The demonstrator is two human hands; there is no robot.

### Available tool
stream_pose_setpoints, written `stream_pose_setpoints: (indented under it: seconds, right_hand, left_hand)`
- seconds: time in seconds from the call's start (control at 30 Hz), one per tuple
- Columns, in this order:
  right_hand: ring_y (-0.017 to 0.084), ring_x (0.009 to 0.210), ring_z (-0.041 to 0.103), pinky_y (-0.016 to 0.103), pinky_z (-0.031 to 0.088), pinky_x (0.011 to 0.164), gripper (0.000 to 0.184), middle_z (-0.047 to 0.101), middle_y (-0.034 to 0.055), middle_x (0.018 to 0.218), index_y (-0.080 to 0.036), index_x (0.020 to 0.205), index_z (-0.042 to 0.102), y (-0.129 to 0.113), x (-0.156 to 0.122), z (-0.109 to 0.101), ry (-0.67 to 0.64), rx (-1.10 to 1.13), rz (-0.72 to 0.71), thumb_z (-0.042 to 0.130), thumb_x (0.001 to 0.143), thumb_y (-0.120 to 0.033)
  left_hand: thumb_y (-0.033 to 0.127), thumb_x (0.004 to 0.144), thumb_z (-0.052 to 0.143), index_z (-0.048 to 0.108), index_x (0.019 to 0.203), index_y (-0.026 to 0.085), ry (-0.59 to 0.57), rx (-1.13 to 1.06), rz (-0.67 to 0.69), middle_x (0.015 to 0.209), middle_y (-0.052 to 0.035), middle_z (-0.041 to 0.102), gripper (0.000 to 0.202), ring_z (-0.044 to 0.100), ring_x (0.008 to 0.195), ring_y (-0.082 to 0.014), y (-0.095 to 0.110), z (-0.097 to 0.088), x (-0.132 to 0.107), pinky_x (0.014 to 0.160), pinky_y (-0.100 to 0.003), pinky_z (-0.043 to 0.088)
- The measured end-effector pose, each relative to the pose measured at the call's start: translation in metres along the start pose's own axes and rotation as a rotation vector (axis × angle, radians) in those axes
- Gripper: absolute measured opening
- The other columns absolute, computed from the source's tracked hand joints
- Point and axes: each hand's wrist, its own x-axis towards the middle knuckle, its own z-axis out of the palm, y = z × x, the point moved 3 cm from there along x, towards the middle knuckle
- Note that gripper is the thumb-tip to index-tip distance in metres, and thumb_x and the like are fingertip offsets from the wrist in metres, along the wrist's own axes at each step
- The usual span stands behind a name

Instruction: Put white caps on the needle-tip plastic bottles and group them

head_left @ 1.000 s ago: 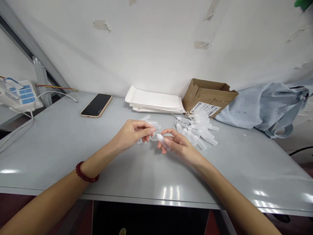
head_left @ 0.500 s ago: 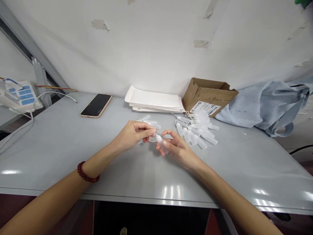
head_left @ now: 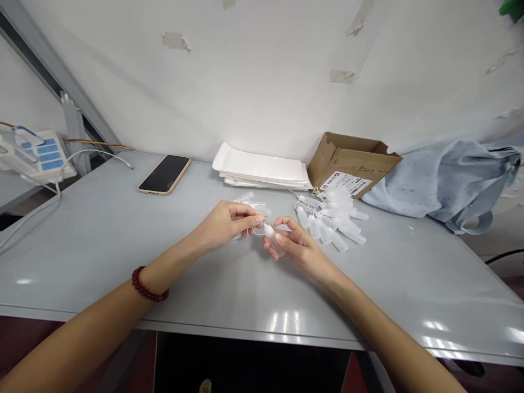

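A small translucent squeeze bottle point(head_left: 277, 245) with a white top is gripped in my right hand point(head_left: 301, 245), tilted toward the left with its tip up. My left hand point(head_left: 229, 224) pinches at the tip, where a thin white tether loops from the bottle's neck to the fingertips. The small cap at the tether's end is mostly hidden by those fingers. Behind my left hand lie a few loose clear bottles point(head_left: 260, 208), partly covered by it. To the right of my right hand is a pile of similar bottles point(head_left: 338, 218) with white tops and tethers.
At the back of the grey table point(head_left: 196, 289) lie a stack of white envelopes point(head_left: 264, 166) and an open cardboard box point(head_left: 352, 164). A blue cloth bag point(head_left: 442, 180) rests at the right. On the left are a phone point(head_left: 165, 174), a white cable point(head_left: 57, 188) and a power strip point(head_left: 47, 155).
The view has shifted slightly, so everything sits a little farther right. Both hands keep their hold, and my left fingertips stay at the bottle's tip.
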Motion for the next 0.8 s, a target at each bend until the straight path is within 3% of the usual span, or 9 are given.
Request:
stream_pose_setpoints:
  seconds: [0.13,0.4,0.67,0.8]
  right_hand:
    - [0.010,0.058,0.046,0.031,0.036,0.066,0.027,0.062,-0.0015,0.077,-0.024,0.097,0.042,-0.0025,-0.0008,0.0006,0.013,-0.007,0.009,0.060,0.085,-0.040]
    - [0.009,0.055,0.043,0.028,0.034,0.062,0.025,0.062,-0.0020,0.076,-0.024,0.099,0.042,-0.0035,-0.0017,-0.0016,0.059,-0.021,0.025,0.059,0.086,-0.038]
    - [0.008,0.051,0.045,0.028,0.036,0.060,0.028,0.061,-0.0018,0.072,-0.021,0.104,0.047,-0.0053,-0.0012,-0.0014,0.031,-0.069,0.061,0.057,0.086,-0.041]
    - [0.007,0.045,0.039,0.025,0.031,0.050,0.034,0.046,-0.0051,0.058,-0.015,0.093,0.058,-0.0047,-0.0017,0.0012,-0.042,-0.155,0.129,0.050,0.089,-0.047]
  left_hand:
    - [0.045,0.080,0.061,0.072,0.086,0.017,0.060,0.015,-0.024,0.079,-0.0033,0.067,0.030,0.054,0.061,-0.0110,-0.0006,-0.0046,0.0004,0.052,-0.021,0.043]
    - [0.040,0.080,0.061,0.069,0.073,0.016,0.013,0.088,-0.026,0.073,-0.0027,0.065,0.027,0.053,0.061,-0.0113,0.0047,-0.0054,-0.0027,0.052,-0.021,0.042]
    - [0.037,0.080,0.062,0.069,0.074,0.015,0.009,0.079,-0.021,0.073,-0.0029,0.065,0.024,0.053,0.063,-0.0117,0.0034,-0.0065,-0.0007,0.056,-0.022,0.043]
    - [0.036,0.080,0.062,0.069,0.075,0.016,0.067,0.035,0.022,0.073,-0.0022,0.064,0.022,0.052,0.063,-0.0117,0.0009,-0.0100,0.0000,0.057,-0.023,0.043]
